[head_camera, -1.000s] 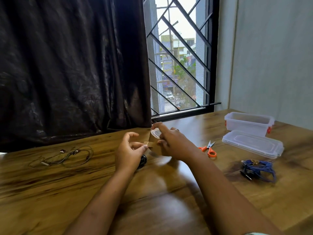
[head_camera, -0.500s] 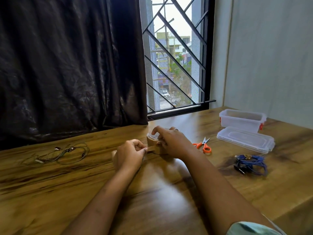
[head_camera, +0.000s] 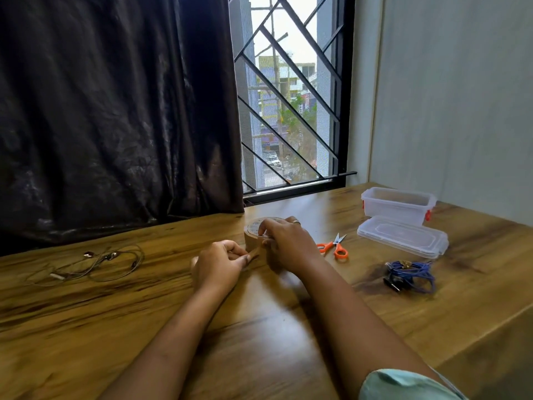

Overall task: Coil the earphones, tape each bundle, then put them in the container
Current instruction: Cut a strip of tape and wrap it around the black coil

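On the wooden table [head_camera: 86, 327], my left hand [head_camera: 219, 264] pinches the tape end [head_camera: 254, 253], I think, while my right hand [head_camera: 288, 243] grips the brown tape roll [head_camera: 253, 228]. Blue earphones [head_camera: 409, 275] lie coiled to the right, near the open container [head_camera: 398, 204]; grey earphones [head_camera: 95, 264] lie loose far left.

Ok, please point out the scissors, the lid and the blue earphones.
scissors [head_camera: 335, 243]: head view, on the pivot, where blades meet handles.
lid [head_camera: 402, 236]: head view, middle of its flat top.
blue earphones [head_camera: 411, 274]: head view, middle of the coiled cable.
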`<state>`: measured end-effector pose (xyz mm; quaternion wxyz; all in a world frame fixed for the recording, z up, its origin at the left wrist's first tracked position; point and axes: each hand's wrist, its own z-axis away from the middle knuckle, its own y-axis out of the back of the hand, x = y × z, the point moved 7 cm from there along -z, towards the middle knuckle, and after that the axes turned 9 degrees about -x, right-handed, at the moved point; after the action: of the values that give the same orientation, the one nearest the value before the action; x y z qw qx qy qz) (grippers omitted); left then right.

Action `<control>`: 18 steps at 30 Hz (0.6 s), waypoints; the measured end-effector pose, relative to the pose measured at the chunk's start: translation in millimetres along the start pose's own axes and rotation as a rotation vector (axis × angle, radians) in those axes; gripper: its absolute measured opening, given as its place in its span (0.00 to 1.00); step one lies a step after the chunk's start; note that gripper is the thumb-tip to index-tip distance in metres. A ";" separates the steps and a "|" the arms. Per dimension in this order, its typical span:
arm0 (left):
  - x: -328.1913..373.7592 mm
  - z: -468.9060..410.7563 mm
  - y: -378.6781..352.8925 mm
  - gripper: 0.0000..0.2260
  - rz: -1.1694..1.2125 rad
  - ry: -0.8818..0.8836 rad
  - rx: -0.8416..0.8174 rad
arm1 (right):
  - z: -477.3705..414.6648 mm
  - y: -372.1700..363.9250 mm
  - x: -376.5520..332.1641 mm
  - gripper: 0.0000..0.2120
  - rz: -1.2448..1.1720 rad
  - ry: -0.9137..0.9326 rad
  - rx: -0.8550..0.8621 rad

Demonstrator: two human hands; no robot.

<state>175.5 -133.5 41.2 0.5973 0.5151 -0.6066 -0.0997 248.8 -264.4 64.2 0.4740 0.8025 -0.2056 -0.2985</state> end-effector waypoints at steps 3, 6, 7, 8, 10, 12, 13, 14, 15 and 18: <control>2.6 2.4 -1.2 0.09 0.007 -0.020 0.003 | 4.7 5.4 8.6 0.16 -0.002 -0.105 0.003; 3.8 2.1 -2.7 0.08 0.041 -0.035 -0.015 | 20.2 11.2 35.3 0.22 0.104 -0.390 -0.046; 3.2 1.8 -3.9 0.08 0.043 -0.039 -0.028 | 28.1 10.4 45.8 0.23 0.151 -0.488 -0.104; 3.0 1.7 -4.8 0.08 0.038 -0.045 -0.038 | 36.9 8.9 54.1 0.22 0.183 -0.570 -0.165; 3.2 1.9 -4.9 0.05 0.033 -0.052 -0.041 | 51.3 6.5 62.2 0.20 0.196 -0.664 -0.231; 4.1 3.5 -5.1 0.06 0.018 -0.048 -0.044 | 56.2 7.2 58.5 0.19 0.177 -0.653 -0.213; 5.2 4.3 -5.3 0.09 0.012 -0.051 -0.052 | 57.8 9.1 54.0 0.18 0.169 -0.634 -0.194; 5.2 4.3 -5.8 0.11 0.004 -0.054 -0.058 | 60.1 11.0 49.0 0.18 0.170 -0.618 -0.181; 6.2 4.8 -5.4 0.12 0.000 -0.058 -0.063 | 63.1 13.5 44.3 0.18 0.181 -0.607 -0.173; 5.5 4.1 -7.9 0.12 0.003 -0.036 -0.117 | 71.3 16.9 38.2 0.17 0.226 -0.589 -0.185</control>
<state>177.5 -143.1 37.7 0.6155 0.4768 -0.6110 -0.1435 228.2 -341.2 41.7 0.4950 0.6072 -0.3939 -0.4807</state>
